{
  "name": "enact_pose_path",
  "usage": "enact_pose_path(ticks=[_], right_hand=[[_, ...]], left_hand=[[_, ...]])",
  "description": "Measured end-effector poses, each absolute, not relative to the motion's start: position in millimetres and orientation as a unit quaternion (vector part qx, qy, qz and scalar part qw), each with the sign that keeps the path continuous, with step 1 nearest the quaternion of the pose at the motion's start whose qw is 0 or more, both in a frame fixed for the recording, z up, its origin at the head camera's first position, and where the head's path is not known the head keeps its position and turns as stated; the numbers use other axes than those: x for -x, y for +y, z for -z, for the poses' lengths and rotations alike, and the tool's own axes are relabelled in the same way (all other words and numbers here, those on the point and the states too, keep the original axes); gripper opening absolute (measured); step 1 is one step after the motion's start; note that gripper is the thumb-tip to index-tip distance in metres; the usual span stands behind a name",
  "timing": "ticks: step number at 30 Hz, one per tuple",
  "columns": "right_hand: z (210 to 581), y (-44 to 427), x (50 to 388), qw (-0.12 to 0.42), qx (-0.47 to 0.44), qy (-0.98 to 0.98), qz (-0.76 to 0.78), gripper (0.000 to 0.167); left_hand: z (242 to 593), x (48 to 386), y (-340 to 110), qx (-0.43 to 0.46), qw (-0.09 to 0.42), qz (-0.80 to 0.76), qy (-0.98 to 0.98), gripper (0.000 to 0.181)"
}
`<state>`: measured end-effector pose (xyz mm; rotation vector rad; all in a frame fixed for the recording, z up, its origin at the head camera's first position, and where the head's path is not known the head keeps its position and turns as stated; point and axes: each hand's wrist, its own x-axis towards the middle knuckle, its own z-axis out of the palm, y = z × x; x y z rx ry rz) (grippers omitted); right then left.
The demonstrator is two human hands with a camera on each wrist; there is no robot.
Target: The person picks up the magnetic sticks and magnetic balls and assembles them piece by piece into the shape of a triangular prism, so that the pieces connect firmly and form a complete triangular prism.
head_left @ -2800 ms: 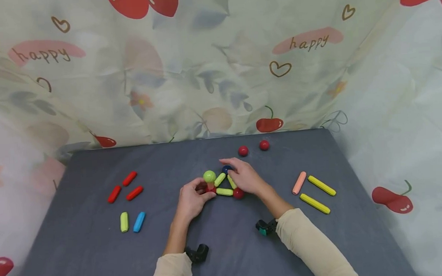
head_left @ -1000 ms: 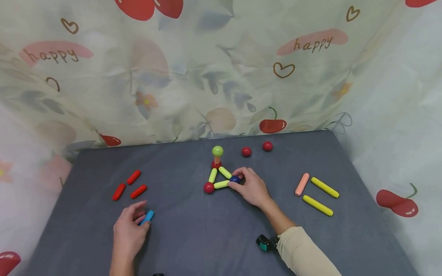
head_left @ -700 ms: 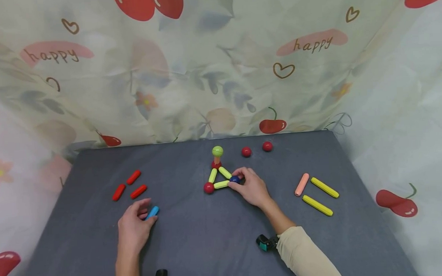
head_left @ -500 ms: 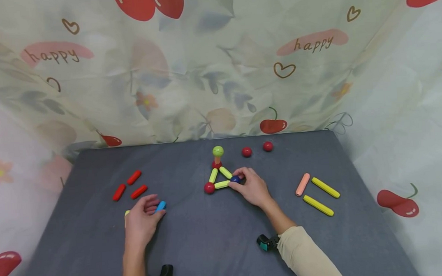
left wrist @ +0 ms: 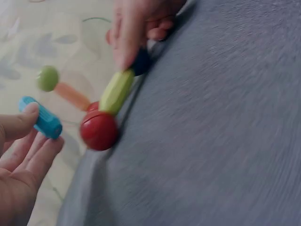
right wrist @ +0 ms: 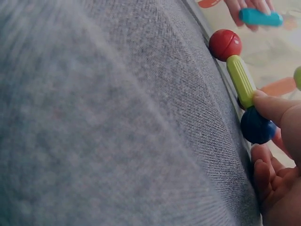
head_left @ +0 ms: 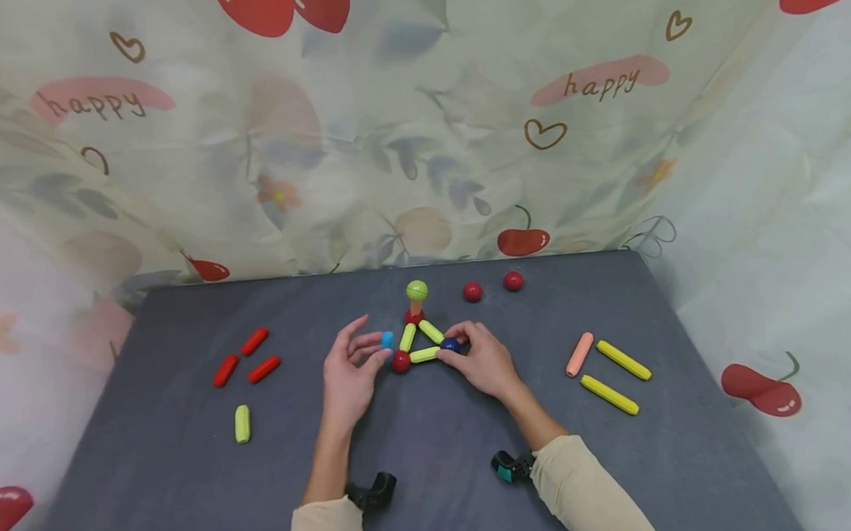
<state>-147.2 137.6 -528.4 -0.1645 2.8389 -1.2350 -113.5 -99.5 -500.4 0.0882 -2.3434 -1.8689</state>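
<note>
My left hand (head_left: pixel 348 384) pinches a short light-blue toy building stick (left wrist: pixel 41 117) between thumb and fingers, held up just left of a flat triangle. The triangle has lime-green sticks (head_left: pixel 425 354) for sides and a ball at each corner: a front red ball (head_left: pixel 401 361), a back red ball (head_left: pixel 414 317) and a dark-blue ball (right wrist: pixel 258 125). An orange stick (left wrist: pixel 72 95) stands upright on the back red ball, topped by a green ball (head_left: pixel 417 290). My right hand (head_left: pixel 485 362) pinches the dark-blue corner, its thumb at the joint with the lime stick.
Several red sticks (head_left: pixel 255 341) and one lime stick (head_left: pixel 243 424) lie on the left of the dark cloth-covered table (head_left: pixel 434 471). Two loose red balls (head_left: pixel 514 281) sit at the back. Right of the hands lie a salmon stick (head_left: pixel 579 355) and two long yellow sticks (head_left: pixel 609 394).
The triangle has turned since the earliest frame, its upright now at the back. My left hand left it, picked up the light-blue stick and carried it right to the triangle. The right hand stays on the blue ball.
</note>
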Motion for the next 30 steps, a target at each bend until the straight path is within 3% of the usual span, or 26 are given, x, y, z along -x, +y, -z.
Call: enact_pose_path(ticks=[9,18,30], right_hand=[[528.8,136.7,147.3,0.020,0.052,0.916,0.397,0.035],[528.3,138.0,148.3,0.031,0.050,0.913,0.403,0.036],[512.3,156.4,192.7,-0.023,0.014,0.921,0.389,0.068]], left_hand=[[509.7,119.0,-80.6,-0.025,0.057,0.662,-0.746,0.060],[520.2,116.6,-76.1,-0.035,0.040,0.563,-0.825,0.040],[528.6,121.7,-75.9,-0.070,0.032,0.565,-0.822,0.032]])
